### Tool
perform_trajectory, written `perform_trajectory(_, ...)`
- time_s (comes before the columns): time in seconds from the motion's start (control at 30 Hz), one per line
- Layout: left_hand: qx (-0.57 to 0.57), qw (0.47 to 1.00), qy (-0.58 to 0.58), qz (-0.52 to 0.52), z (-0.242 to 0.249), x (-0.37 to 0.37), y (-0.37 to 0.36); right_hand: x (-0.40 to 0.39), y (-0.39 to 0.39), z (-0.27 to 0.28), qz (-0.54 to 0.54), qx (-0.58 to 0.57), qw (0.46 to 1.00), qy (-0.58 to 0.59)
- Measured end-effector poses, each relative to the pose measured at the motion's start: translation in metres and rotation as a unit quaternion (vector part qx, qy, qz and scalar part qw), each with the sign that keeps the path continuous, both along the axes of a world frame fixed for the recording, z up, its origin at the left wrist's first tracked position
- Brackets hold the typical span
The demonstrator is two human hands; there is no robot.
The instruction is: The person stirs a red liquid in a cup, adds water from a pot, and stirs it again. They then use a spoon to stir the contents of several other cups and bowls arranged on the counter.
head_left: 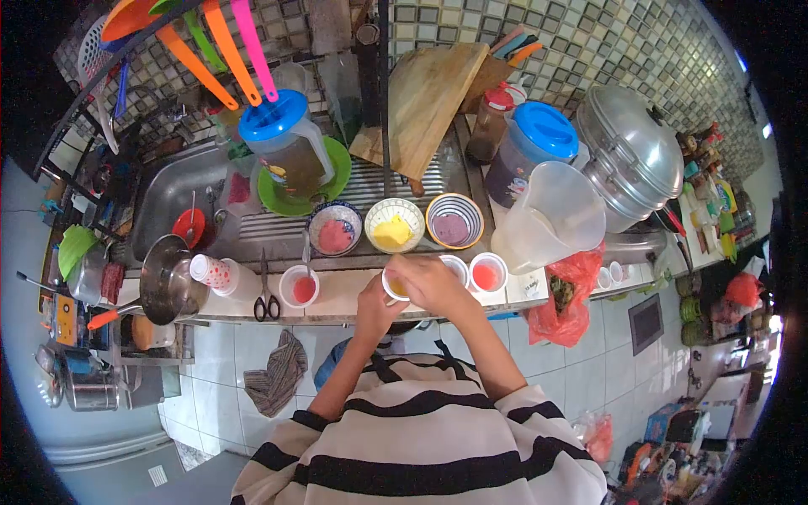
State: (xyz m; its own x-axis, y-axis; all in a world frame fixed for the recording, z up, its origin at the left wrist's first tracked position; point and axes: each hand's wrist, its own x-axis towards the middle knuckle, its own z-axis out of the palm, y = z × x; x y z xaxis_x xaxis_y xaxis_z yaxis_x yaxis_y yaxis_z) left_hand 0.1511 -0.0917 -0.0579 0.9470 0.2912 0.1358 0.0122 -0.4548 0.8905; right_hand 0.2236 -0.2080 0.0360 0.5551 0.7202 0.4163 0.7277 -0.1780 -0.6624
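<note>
My left hand [378, 308] is closed around the side of a small white cup [394, 286] with something yellow in it, at the counter's front edge. Over the cup's rim is my right hand [423, 282], its fingers bent together; what they hold, if anything, is hidden. Behind my hands stand a bowl with yellow contents [392, 225], a bowl with pink contents [335, 230] and a striped bowl with purple contents [454, 222]. Cups with red contents stand to the left [300, 287] and right [487, 273]. Another white cup [455, 270] is partly behind my right hand.
Black scissors [266, 295], stacked cups [225, 277] and a steel pan [172, 282] are on the left. A lidded pitcher [290, 151] stands on a green plate [339, 168]. To the right are a large translucent jug [551, 215], a red bag [566, 307] and a metal steamer [631, 151].
</note>
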Motion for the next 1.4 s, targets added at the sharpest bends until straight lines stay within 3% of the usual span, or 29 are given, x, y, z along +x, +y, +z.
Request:
perform_trajectory(0.47,0.01,0.999,-0.039,-0.008,-0.003,0.003,0.001,0.006,-0.008,-0.003,-0.008,-0.019,0.999,0.034)
perform_trajectory(0.57,0.027,0.999,-0.044,-0.005,-0.008,0.004,0.003,0.003,-0.006,-0.001,-0.014,0.035,0.999,0.002)
perform_trajectory(0.63,0.028,0.999,-0.019,-0.007,-0.011,0.004,0.004,0.0,-0.008,0.009,0.013,-0.03,0.999,0.038)
perform_trajectory(0.87,0.018,0.999,-0.039,-0.015,-0.003,0.004,0.004,0.002,-0.007,0.003,-0.016,0.011,1.0,0.014)
perform_trajectory(0.97,0.008,1.0,-0.021,-0.015,-0.001,0.004,0.003,0.002,-0.01,0.008,0.014,-0.033,0.998,0.054)
perform_trajectory(1.07,-0.03,0.999,-0.018,-0.013,0.0,0.003,0.003,0.004,-0.009,0.002,-0.039,-0.026,0.998,0.031)
perform_trajectory(1.17,-0.01,1.0,-0.012,-0.015,0.0,0.004,0.003,0.003,-0.007,0.002,-0.035,0.019,0.999,0.014)
perform_trajectory(1.27,-0.04,0.999,-0.027,-0.011,-0.002,0.004,0.003,0.003,-0.011,0.002,0.018,-0.029,0.999,0.031)
perform_trajectory(1.4,-0.013,1.0,-0.026,-0.012,0.001,0.004,0.003,0.005,-0.009,0.0,-0.036,-0.008,0.999,0.011)
